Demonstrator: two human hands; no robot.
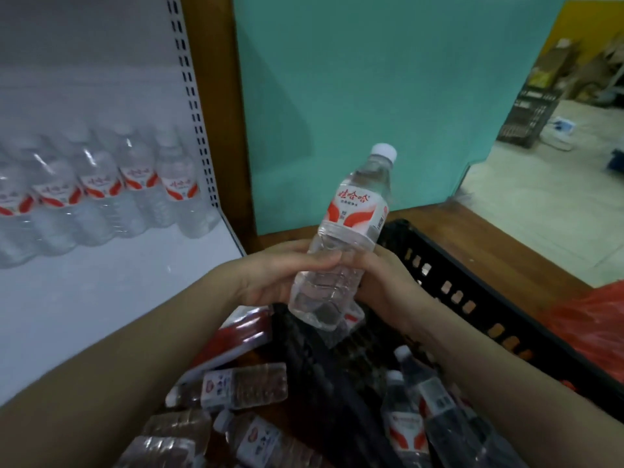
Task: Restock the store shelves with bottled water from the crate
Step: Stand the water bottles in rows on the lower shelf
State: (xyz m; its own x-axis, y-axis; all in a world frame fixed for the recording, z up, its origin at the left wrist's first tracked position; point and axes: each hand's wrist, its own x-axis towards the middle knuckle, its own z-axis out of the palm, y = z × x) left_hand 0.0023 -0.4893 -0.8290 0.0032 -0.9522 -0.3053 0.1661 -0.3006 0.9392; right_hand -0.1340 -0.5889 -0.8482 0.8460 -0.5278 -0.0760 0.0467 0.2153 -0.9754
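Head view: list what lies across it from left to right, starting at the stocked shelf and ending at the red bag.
Shelved bottles → slotted shelf upright → brown wooden post → held bottle → black crate → red bag.

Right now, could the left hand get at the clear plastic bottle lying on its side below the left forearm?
Probably yes, once freed. The lying clear plastic bottle is uncovered and close, but the left hand and right hand both hold the white-capped clear water bottle.
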